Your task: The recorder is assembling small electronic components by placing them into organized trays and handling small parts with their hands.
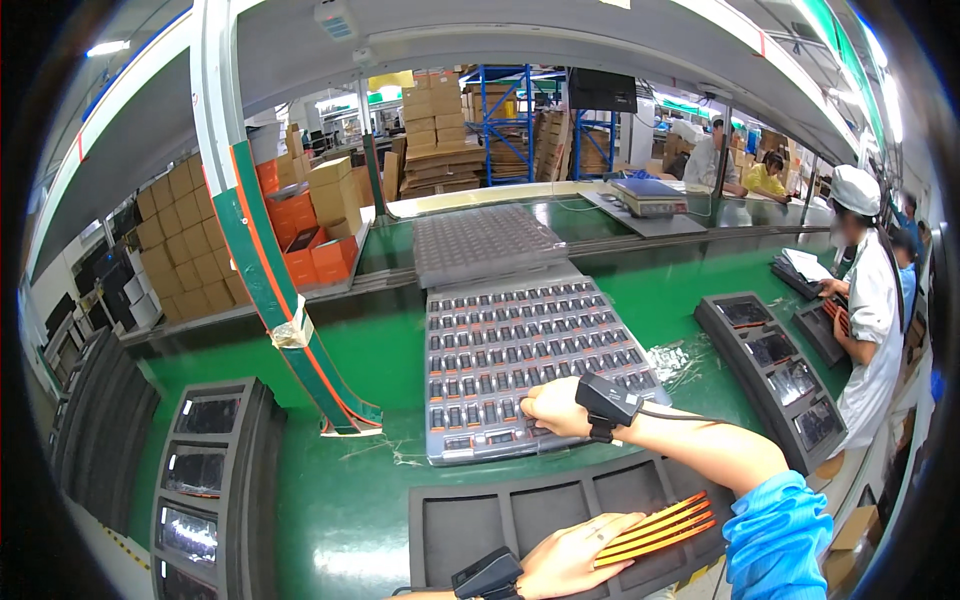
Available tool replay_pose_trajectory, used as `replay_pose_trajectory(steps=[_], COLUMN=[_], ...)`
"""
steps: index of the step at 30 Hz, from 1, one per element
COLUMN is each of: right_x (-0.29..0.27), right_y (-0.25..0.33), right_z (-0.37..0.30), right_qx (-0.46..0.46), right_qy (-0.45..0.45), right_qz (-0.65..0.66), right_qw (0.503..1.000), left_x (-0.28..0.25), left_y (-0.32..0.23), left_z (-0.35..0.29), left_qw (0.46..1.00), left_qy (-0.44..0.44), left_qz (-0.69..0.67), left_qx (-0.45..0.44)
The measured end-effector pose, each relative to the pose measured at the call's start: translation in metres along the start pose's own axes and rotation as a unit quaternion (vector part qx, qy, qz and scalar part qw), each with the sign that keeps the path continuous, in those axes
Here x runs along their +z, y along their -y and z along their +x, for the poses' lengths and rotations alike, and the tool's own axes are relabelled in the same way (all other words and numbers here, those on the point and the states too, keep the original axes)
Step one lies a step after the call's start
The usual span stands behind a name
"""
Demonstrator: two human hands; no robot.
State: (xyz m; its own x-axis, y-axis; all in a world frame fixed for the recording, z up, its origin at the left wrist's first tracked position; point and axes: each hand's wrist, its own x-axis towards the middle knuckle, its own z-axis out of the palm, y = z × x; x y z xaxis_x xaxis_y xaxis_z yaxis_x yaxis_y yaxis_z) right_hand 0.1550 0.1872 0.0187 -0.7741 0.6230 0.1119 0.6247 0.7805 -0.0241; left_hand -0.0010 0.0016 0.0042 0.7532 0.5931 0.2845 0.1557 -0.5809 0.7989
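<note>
My left hand (575,555) is closed on several thin, flat orange-and-black pieces (660,530), fanned out to the right. Under them lies a dark grey foam tray (460,490) with wide rectangular pockets. My right hand (558,408) reaches over the near rows of a clear plastic tray (433,400) filled with small black parts with orange edges. Its fingers are bent together at the pockets, and whatever is between the fingertips is hidden. A dark device is strapped to each of my wrists.
Stacked foam trays (255,420) holding dark film-wrapped pieces stand at left; a similar tray (735,320) lies at right. Behind are empty-looking clear trays (490,240), a scale (650,195) and orange boxes (295,222). A green-taped post (262,250) rises left. A co-worker (868,300) works at right.
</note>
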Motion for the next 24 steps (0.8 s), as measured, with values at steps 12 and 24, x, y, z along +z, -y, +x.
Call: replay_pose_trajectory(steps=[12,24], right_x=[-0.009,0.010], right_y=[0.017,0.026], right_z=[0.051,0.055], right_qx=[0.005,-0.045], right_qy=[0.096,-0.013], right_qz=[0.158,-0.002], right_qw=[0.983,0.999], left_x=[0.002,0.001], left_y=[0.000,0.005], left_z=[-0.001,0.000], left_qw=[1.000,1.000], left_qy=[0.009,-0.006], left_qz=[-0.004,0.003], left_qx=[-0.003,0.020])
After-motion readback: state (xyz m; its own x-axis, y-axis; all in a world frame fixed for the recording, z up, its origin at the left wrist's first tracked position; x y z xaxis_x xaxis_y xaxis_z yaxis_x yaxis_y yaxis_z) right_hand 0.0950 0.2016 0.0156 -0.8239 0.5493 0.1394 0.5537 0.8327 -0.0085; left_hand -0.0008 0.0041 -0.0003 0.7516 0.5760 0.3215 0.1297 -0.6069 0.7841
